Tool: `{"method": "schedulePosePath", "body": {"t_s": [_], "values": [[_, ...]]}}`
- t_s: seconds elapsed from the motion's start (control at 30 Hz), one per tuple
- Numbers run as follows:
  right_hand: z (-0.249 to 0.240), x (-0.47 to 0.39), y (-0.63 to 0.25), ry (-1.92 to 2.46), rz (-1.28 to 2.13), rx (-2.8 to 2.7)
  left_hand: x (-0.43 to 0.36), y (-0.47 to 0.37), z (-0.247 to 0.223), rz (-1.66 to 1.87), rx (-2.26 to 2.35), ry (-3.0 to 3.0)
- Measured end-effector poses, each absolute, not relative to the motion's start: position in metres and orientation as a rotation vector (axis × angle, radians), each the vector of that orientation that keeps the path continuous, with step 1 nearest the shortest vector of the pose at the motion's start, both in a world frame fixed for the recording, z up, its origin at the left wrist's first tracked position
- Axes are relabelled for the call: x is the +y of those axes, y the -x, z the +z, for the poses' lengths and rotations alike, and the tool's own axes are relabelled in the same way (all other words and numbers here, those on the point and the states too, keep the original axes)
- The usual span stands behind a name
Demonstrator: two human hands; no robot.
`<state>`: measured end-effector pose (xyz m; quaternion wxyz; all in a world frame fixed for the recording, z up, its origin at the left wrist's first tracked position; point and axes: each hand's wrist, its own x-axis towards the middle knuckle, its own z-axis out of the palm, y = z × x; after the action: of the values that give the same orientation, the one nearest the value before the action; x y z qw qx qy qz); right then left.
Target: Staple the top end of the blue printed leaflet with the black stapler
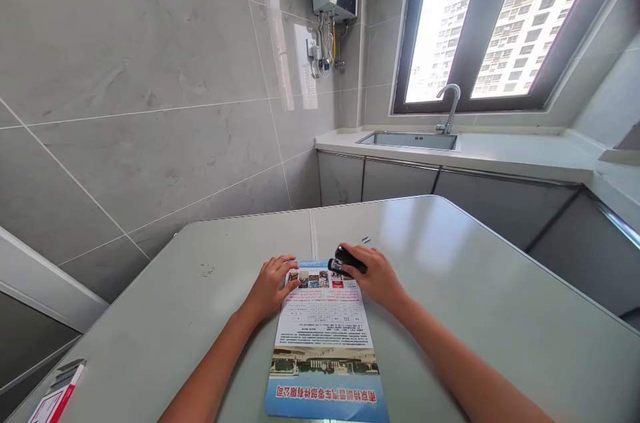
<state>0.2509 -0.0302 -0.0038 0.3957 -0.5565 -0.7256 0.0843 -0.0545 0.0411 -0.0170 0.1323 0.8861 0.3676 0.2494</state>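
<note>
A printed sheet point(325, 336) with blue ends, small photos and red and black text lies flat on the table, its large lettering upside down to me. My left hand point(273, 286) rests at its far left corner, thumb on the paper and fingers apart. A black stapler point(344, 262) is gripped in my right hand point(375, 273) over the sheet's far right part. Its jaws point left. Whether they touch the paper is unclear.
Staple strips point(366, 239) lie beyond the stapler, and loose staples point(207, 270) at the left. A red-and-white box point(57, 396) sits at the near left table edge. Behind the table point(475, 276) is a counter with a sink point(410, 139).
</note>
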Motion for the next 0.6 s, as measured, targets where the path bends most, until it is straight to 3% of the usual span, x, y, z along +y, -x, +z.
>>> {"method": "schedulePosePath", "body": {"t_s": [0.23,0.43,0.6], "values": [[-0.02,-0.006,-0.319,1.768,0.151,-1.702,0.049,0.058,-0.032,0.506,1.074,-2.631],[-0.017,-0.007,-0.333,1.524,0.562,-1.883,0.04,0.054,-0.02,0.501,1.161,-2.571],[-0.008,-0.013,-0.314,1.346,0.709,-2.035,0.037,0.055,-0.02,0.48,1.139,-2.575]]}}
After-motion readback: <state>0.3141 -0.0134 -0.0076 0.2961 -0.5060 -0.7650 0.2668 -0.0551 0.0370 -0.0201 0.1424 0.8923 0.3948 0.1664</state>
